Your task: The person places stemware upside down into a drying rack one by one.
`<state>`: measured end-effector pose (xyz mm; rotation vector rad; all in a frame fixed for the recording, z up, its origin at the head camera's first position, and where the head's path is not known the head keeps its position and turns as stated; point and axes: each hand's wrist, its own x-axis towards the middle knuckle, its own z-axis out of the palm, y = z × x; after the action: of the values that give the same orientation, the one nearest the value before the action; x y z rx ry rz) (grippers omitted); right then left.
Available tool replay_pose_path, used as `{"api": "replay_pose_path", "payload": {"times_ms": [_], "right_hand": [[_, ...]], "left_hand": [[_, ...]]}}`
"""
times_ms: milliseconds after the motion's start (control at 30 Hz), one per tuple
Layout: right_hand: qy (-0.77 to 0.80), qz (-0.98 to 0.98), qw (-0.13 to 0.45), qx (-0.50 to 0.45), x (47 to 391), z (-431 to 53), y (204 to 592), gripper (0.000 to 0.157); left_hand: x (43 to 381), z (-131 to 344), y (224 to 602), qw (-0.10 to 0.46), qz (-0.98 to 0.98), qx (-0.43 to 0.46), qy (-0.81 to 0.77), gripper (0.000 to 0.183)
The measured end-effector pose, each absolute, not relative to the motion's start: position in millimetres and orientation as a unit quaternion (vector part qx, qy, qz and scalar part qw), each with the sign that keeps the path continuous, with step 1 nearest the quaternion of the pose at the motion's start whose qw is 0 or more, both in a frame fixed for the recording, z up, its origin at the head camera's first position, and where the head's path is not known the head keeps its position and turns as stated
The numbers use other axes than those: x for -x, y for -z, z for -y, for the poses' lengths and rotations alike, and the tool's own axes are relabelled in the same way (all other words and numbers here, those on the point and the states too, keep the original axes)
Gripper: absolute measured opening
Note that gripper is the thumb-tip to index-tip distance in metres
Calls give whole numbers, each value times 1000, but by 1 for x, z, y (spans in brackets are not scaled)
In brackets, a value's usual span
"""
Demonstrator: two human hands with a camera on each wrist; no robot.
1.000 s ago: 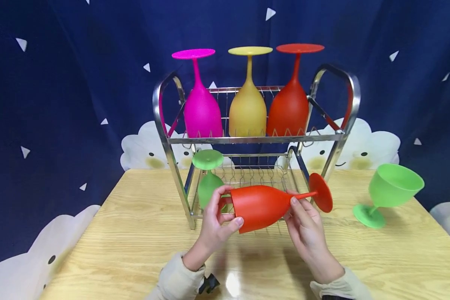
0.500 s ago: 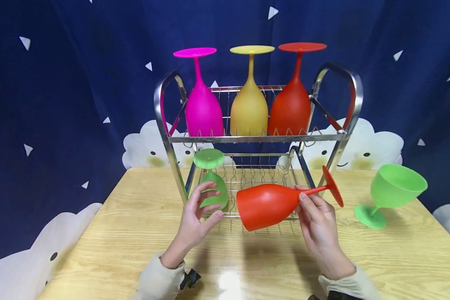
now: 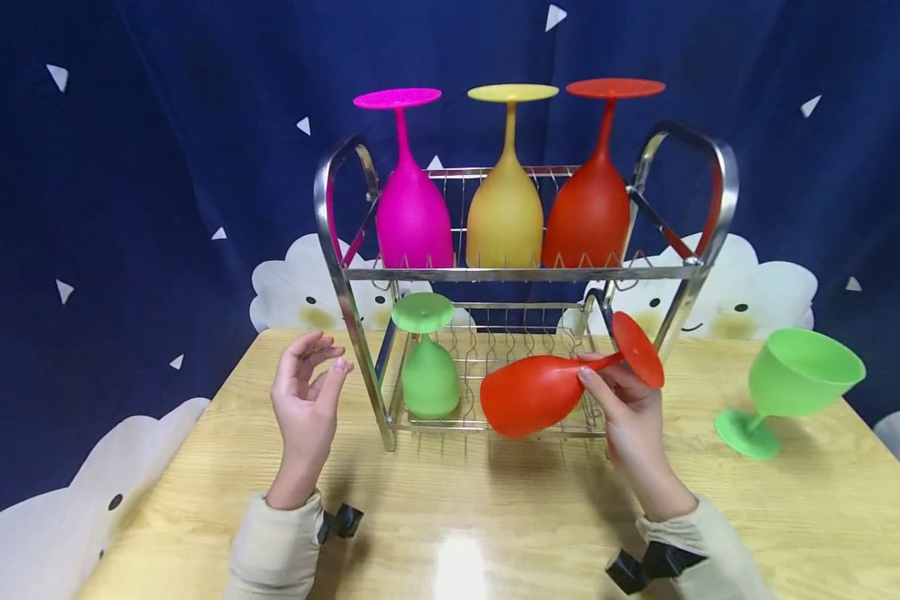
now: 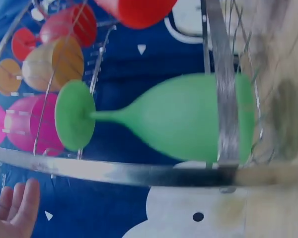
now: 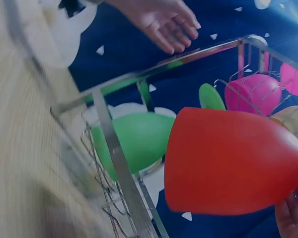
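My right hand (image 3: 633, 417) pinches the stem of a red goblet (image 3: 532, 396), thumb on the near side. The goblet lies tilted in the air before the lower tier of a metal dish rack (image 3: 525, 274), its bowl pointing left and its foot up to the right. In the right wrist view the bowl (image 5: 233, 161) fills much of the middle. To the left of the rack my left hand (image 3: 306, 400) is raised with loosely bent fingers and holds nothing. A green goblet (image 3: 430, 379) stands upside down at the left of the lower tier.
On the upper tier stand upside down a magenta goblet (image 3: 414, 217), a yellow goblet (image 3: 505, 217) and another red goblet (image 3: 588, 212). A second green goblet (image 3: 802, 375) stands upright, leaning in view, on the wooden table (image 3: 165, 517) at the right. Behind hangs a blue curtain (image 3: 157, 167).
My left hand has let go of the red goblet's bowl and moved left, past the rack's side. The right hand still holds the stem and has turned the goblet, its bowl now facing farther away.
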<state>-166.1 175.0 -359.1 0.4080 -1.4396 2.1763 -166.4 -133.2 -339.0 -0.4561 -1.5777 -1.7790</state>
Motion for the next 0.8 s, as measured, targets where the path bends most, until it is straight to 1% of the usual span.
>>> {"api": "replay_pose_path", "payload": {"times_ms": [67,133,200,267,367,567,700,800], "right_hand": [[-782,550,246,-157,168,-174,357,21],[-749,595,248,-152,170,-173,354,28],[-695,657,255,-142,174,-173,352,31],[-631,719,261,-128,182,-173,350,32],[-571,774,247,-113,196,-172,350,35],[-550,802,209,-105,219,-162,355,29],[-531,816,205,-102,230,-156,360,25],[-520,821,213,-106,236,-154,363,22]], "left_hand": [[170,133,338,351,645,142,664,36],[175,130,338,331,682,122,641,39],[182,127,342,313,715,116,614,39],[187,123,344,304,730,119,601,35],[193,121,348,313,727,125,598,27],[198,118,354,337,713,144,598,23],[199,120,358,351,714,148,588,22],[199,119,358,359,715,148,581,21]]}}
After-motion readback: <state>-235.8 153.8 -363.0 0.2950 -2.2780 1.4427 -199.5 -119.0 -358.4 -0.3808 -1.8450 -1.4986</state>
